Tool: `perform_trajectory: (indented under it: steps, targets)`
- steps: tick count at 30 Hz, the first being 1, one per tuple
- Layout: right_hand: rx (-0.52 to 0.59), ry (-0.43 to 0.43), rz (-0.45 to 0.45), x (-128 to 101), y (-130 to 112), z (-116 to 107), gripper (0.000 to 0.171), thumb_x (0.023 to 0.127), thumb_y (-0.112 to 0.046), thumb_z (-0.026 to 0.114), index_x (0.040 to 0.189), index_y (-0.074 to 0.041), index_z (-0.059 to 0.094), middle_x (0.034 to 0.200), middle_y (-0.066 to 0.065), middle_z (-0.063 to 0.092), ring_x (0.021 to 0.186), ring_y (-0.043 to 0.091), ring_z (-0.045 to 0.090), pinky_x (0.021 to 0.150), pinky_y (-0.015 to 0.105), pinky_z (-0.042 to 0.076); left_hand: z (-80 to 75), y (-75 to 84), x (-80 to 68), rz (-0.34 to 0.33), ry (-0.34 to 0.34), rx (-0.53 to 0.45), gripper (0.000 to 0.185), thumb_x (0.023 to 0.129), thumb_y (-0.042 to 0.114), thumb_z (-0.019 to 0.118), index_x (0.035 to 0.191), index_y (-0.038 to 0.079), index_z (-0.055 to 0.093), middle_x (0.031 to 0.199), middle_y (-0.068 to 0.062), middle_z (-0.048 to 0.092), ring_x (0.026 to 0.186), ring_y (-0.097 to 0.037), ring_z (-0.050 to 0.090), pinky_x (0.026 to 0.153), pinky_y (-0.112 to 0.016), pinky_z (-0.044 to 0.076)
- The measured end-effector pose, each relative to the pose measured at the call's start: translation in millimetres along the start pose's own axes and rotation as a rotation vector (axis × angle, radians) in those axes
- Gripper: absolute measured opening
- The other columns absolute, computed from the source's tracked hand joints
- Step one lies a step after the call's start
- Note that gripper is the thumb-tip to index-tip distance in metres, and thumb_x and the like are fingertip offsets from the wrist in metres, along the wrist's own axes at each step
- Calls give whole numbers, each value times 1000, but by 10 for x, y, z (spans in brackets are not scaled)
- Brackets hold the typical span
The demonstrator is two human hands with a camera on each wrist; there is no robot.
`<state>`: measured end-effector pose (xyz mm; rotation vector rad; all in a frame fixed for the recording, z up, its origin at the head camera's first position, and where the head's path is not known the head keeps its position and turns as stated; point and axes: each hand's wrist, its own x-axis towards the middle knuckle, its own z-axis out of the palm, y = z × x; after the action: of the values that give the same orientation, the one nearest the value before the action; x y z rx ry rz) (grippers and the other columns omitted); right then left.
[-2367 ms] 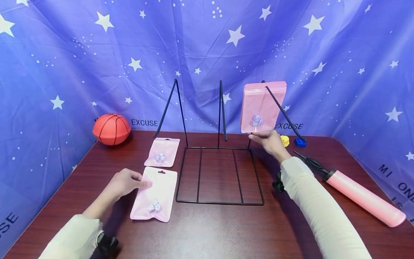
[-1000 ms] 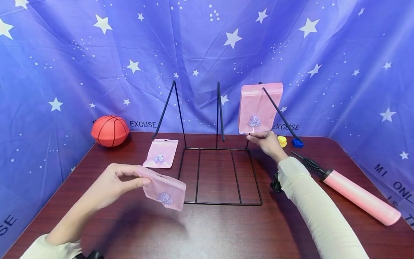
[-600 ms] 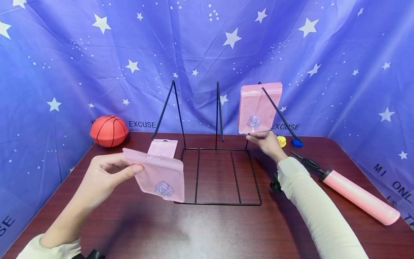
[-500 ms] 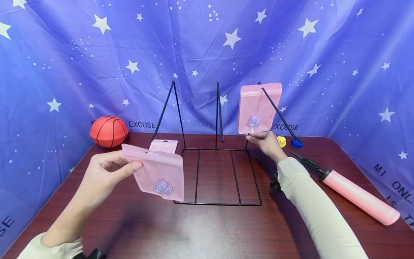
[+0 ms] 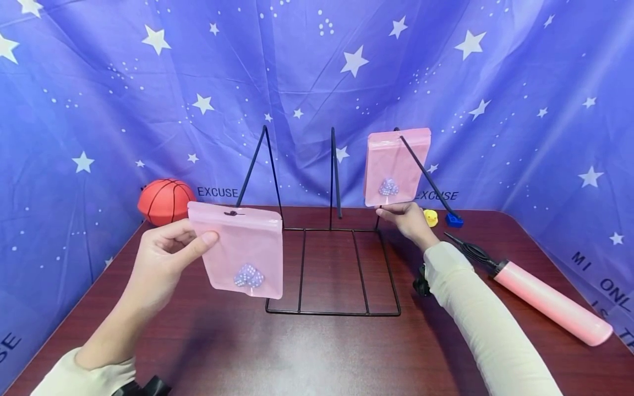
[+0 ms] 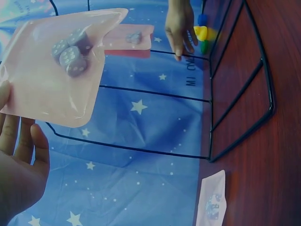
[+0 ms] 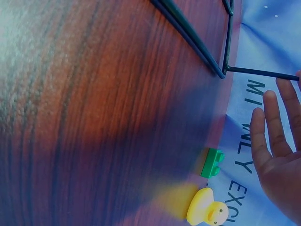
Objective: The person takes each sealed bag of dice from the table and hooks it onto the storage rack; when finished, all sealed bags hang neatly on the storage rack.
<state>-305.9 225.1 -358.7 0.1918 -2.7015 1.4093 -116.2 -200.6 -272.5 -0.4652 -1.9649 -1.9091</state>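
The left hand (image 5: 165,250) held a pink bag (image 5: 242,247) up in front of the wire rack's (image 5: 331,229) left end, fingers behind and thumb in front, pinched on the bag's left edge. The bag was nearly upright, tilted slightly, its long axis running from the slot (image 5: 233,213) at its top down to the edge with the dice (image 5: 249,276). The relation that seemed to matter most was between that slot and the rack's left prong (image 5: 251,166): from the head camera the prong's lower end lined up with the slot, though whether it had entered could not be told. The left hand was the nearer one to this prong. At the rack's right end, the right hand (image 5: 408,220) was just beneath a hung bag (image 5: 396,165) on the right prong (image 5: 430,177); its fingers were extended and spread, gripping nothing. A third bag (image 6: 214,202), seen from the left wrist, lay on the desk (image 5: 317,352) beside the rack's left back corner, and a ball (image 5: 167,202) sat farther left of the rack.
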Motion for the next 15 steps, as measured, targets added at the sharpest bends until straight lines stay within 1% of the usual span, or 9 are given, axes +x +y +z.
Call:
perform_trajectory:
  steps: [3,6,10,13,15]
  targets:
    - [6,-1,11,-3,-8,6,39,97,-31,71,124,-1,72,125,21,68,123,34,61,104,50,47,21,-15,14,-3,15,-32,23,89,-15,65,94,3,78,72,-5,72,70,-9,67,70,-23,52]
    - [16,-2,23,1,-7,11,39,98,-30,71,124,-1,72,126,21,68,122,34,61,103,50,48,41,-35,31,-8,36,-37,23,89,-14,65,91,4,78,69,-3,69,68,-8,63,69,-23,49]
    - [22,-3,20,6,-2,10,37,98,-28,71,123,-1,72,125,21,68,121,33,61,102,49,49,60,-64,76,-13,72,8,21,90,-11,67,84,7,76,62,1,59,64,-7,51,65,-24,42]
    - [17,-1,5,6,5,7,36,98,-28,71,123,-1,72,124,20,69,119,32,62,101,48,50,74,-89,120,-14,92,51,22,90,-9,68,75,8,70,57,4,48,61,-8,40,60,-26,34]
    - [14,1,-4,6,10,7,37,98,-28,71,123,-1,72,123,20,69,118,31,63,100,47,50,88,-111,153,-14,101,55,24,90,-8,69,71,7,66,56,4,43,60,-9,36,59,-27,31]
